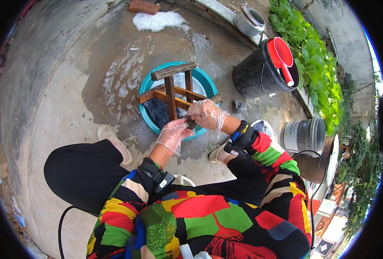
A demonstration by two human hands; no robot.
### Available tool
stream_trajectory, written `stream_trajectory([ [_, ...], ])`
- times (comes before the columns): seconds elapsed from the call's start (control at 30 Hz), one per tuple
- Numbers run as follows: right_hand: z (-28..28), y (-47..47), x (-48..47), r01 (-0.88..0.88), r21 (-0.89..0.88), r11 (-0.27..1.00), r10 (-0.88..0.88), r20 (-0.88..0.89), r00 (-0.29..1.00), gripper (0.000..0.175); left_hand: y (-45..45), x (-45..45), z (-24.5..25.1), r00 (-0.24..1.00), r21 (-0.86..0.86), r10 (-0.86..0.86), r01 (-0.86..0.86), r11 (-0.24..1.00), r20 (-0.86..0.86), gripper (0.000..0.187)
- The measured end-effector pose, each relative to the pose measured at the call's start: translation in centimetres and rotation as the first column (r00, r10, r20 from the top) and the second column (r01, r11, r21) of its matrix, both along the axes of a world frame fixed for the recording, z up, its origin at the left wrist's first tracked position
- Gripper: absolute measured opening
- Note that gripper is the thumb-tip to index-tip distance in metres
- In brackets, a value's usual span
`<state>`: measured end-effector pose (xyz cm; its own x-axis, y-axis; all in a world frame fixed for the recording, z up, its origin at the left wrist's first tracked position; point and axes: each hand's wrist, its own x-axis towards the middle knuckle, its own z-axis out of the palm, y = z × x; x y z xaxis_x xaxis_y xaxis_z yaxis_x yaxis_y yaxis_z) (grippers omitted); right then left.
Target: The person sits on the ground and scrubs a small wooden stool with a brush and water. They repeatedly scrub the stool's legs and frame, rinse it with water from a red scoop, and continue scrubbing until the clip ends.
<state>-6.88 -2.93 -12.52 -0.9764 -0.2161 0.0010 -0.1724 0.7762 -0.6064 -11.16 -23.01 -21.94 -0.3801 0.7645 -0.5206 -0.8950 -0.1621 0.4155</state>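
Both my hands wear clear plastic gloves and meet over the near rim of a teal basin (210, 84). My left hand (174, 134) and my right hand (207, 114) pinch a small dark piece of cloth (190, 123) between them; its shape is partly hidden by the fingers. A wooden rack (171, 94) of dark and yellowish bars stands in and across the basin. Dark wet fabric (159, 111) lies in the basin under it, with white suds (196, 86) behind.
A black bucket (251, 73) with a red dipper (280, 53) stands at the right. Beyond my right wrist are a white bowl (269, 128) and a paint bucket (299, 135). A brick (143, 7) and foam (159, 21) lie on the wet concrete ahead.
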Motion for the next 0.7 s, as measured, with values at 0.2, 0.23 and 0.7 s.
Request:
stream_trajectory([
  [0.2,-0.4,-1.9,1.7,0.219,0.155,0.963,-0.2,-0.132,0.971,0.009,-0.3,-0.2,-0.9,1.0,0.019,-0.006,0.005,1.0,0.029,0.032],
  [0.23,-0.7,-2.6,2.3,0.212,0.114,0.971,-0.192,-0.159,0.968,0.008,-0.3,-0.2,-1.0,0.999,0.044,0.0,-0.001,0.999,0.032,0.032],
  [0.7,-5.3,-8.5,6.9,0.744,-0.173,0.645,-0.736,-0.403,0.544,0.022,-0.3,-0.8,-2.0,0.992,0.046,-0.05,0.055,0.997,-0.115,0.032],
])
